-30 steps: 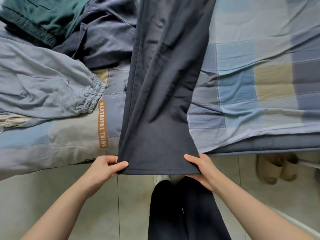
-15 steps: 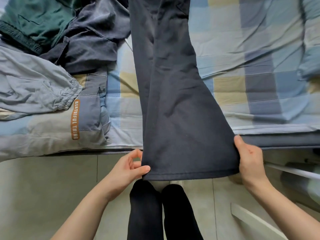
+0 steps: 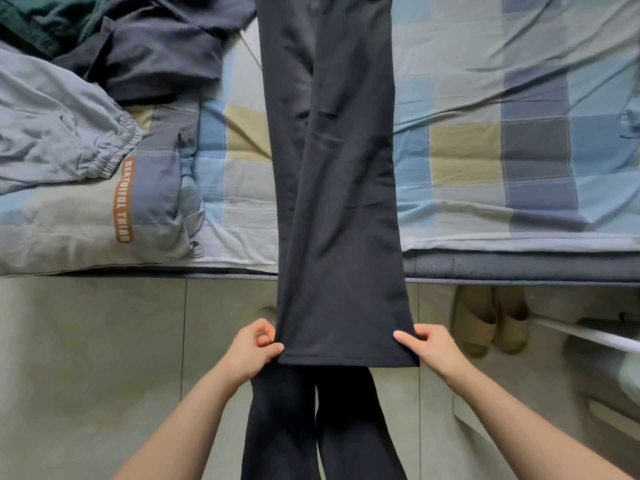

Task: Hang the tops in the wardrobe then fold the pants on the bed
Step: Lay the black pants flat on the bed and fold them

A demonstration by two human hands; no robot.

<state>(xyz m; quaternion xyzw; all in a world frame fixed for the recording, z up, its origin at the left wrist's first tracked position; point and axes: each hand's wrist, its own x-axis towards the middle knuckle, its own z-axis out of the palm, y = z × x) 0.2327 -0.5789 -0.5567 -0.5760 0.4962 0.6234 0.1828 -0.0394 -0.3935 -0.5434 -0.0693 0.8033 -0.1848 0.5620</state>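
A pair of dark navy flared pants lies lengthwise across the checked bed, its hem hanging past the bed's near edge over the floor. My left hand pinches the hem's left corner. My right hand pinches the right corner, and the hem is pulled flat between them. The waist end runs out of view at the top. Other pants lie at the left: a grey-blue pair with an elastic cuff, a dark grey garment and a green one.
A folded quilt with an orange label sits at the bed's near left edge. Tan slippers stand under the bed at the right, beside a white rail. My dark-clad legs stand on the tiled floor below the hem.
The hem has been drawn narrower and straighter: my right hand moved in from the wider right side and both hands now hold the corners level. The view shifted slightly.
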